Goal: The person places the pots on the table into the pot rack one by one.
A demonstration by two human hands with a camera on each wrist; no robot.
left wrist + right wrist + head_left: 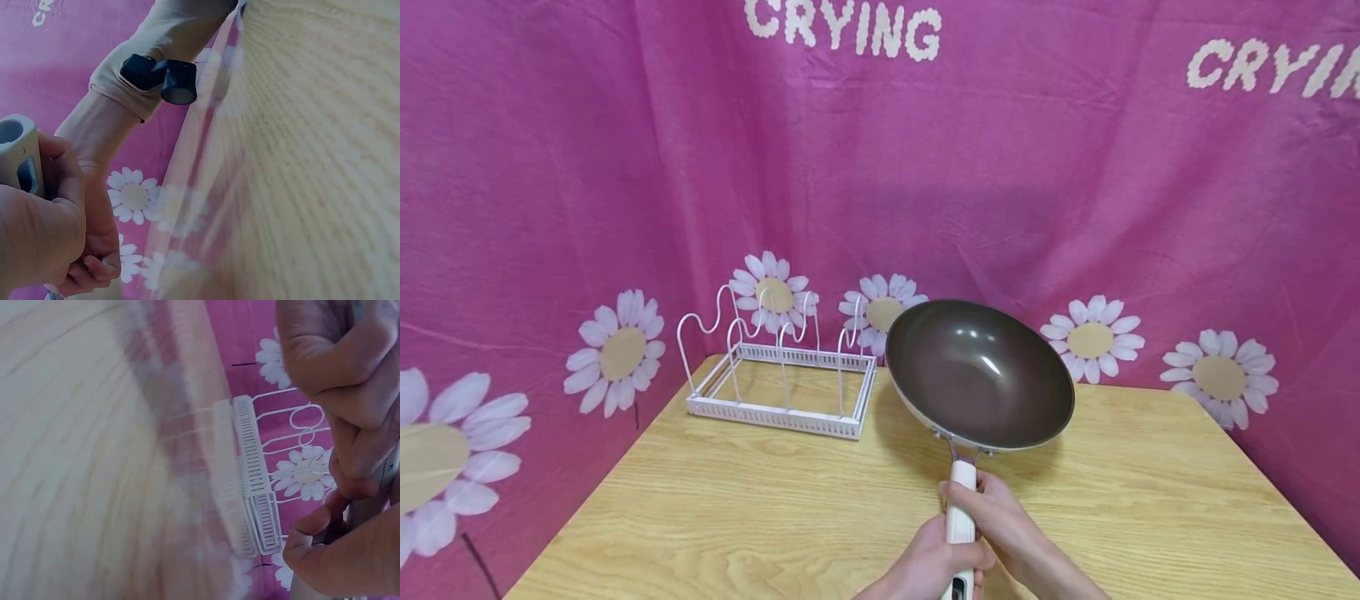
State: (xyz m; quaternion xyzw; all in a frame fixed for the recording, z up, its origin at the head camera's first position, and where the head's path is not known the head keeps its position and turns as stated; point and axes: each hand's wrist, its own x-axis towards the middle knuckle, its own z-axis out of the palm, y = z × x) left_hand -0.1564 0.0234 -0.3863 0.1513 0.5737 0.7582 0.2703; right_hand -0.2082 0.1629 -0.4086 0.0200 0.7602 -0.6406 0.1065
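A wok (981, 375) with a dark inside and pale outside is held over the table, its bowl pointing away and tilted toward the head camera. Both hands grip its white handle (961, 521). My right hand (996, 510) wraps the handle close to the bowl, thumb across the top. Lower down, near the handle's end, my left hand (936, 560) curls round it. In the left wrist view the handle's hollow end (17, 150) sticks out past the left hand. The right wrist view shows the curled fingers of both hands along the handle, the bowl outside that view.
A white wire pan rack (782, 421) with several upright dividers stands on the wooden table (760, 500) at the back left, beside the wok. Behind the table hangs a pink cloth (985, 167) with daisies. A wrist camera (178, 81) sits on the right sleeve.
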